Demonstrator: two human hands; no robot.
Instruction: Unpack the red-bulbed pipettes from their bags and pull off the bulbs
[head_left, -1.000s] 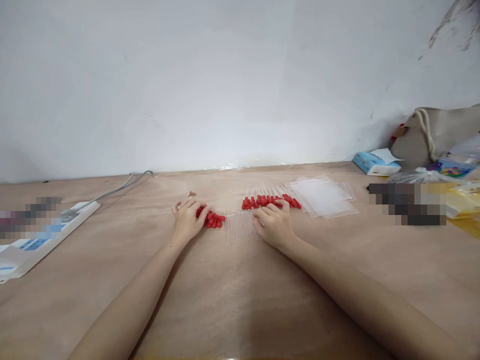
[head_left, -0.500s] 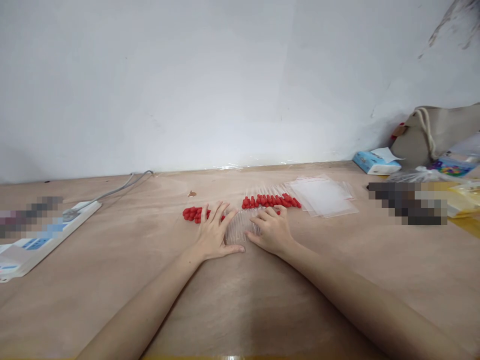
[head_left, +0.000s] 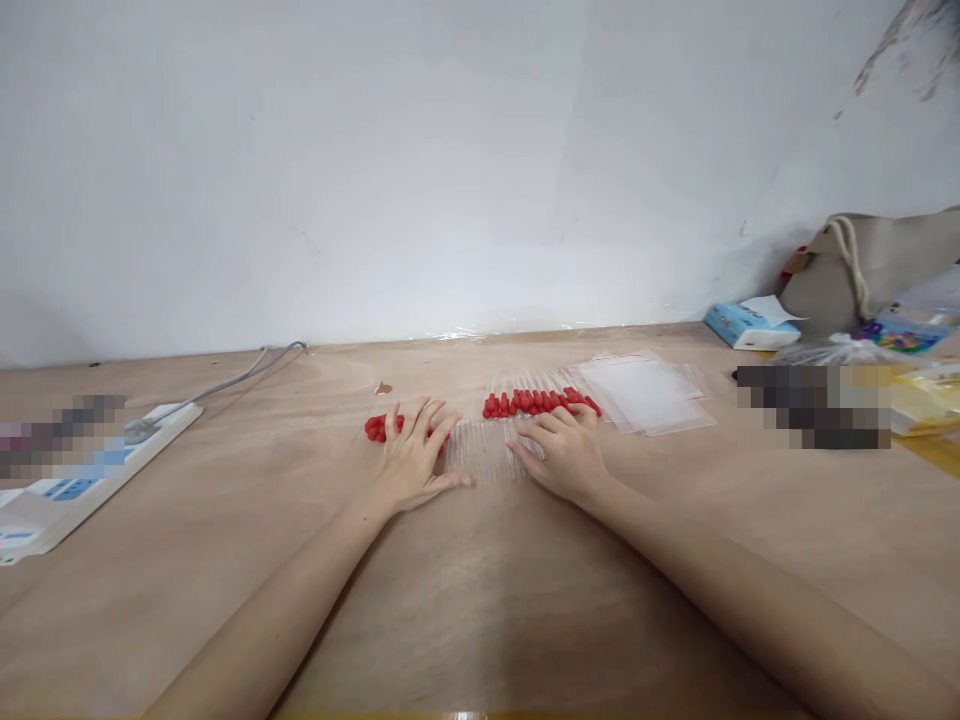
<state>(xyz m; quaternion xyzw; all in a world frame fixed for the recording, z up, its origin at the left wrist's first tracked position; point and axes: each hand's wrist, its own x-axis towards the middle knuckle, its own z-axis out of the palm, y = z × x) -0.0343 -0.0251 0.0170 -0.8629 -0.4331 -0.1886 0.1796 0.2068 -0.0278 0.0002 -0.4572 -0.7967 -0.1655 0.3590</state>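
Clear thin tubes (head_left: 487, 448) lie side by side on the wooden table between my two hands. My left hand (head_left: 412, 455) is spread with its palm down at the tubes' left end, its fingers partly over a cluster of small red pieces (head_left: 379, 429). At the right end of the tubes, my right hand (head_left: 566, 450) rests palm down with bent, parted fingers. Just beyond it runs a row of red-ended pieces (head_left: 525, 403), with clear tubes reaching back from them. Neither hand grasps anything that I can see.
Flat clear plastic bags (head_left: 649, 395) lie right of the red row. A white power strip (head_left: 105, 480) with a grey cable sits at left. At far right are a blue tissue pack (head_left: 752, 326), a beige bag (head_left: 892, 265) and yellow packaging (head_left: 930, 395). A white wall stands behind.
My hands have moved apart: the left slightly leftward, the right rightward. More of the clear tubes shows between them.
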